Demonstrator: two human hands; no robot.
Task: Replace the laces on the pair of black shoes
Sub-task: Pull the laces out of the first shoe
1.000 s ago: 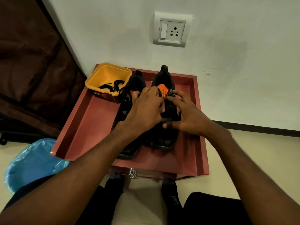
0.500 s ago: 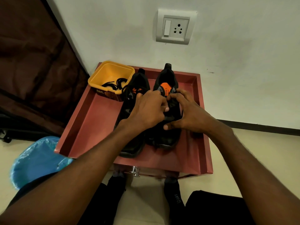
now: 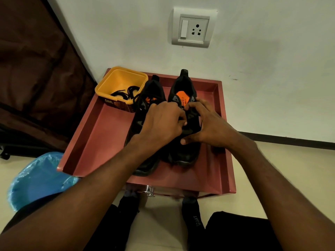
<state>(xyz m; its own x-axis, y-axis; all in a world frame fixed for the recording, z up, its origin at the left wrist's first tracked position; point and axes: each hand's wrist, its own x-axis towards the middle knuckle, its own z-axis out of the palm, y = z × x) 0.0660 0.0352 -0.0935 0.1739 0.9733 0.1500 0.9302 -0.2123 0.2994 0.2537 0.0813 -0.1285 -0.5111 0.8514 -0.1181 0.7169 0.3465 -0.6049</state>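
Two black shoes stand side by side in a red tray (image 3: 101,134) at the centre of the frame, toes toward the lower edge. The right-hand shoe (image 3: 183,151) shows an orange insole. Both hands meet over its lacing area: the left hand (image 3: 161,125) has fingers curled down onto it, the right hand (image 3: 206,127) curls round its side. Whether either pinches a lace is hidden. The other shoe (image 3: 145,105) sits partly under the left hand. Black laces (image 3: 125,93) lie in a yellow tub (image 3: 116,78) at the tray's upper left corner.
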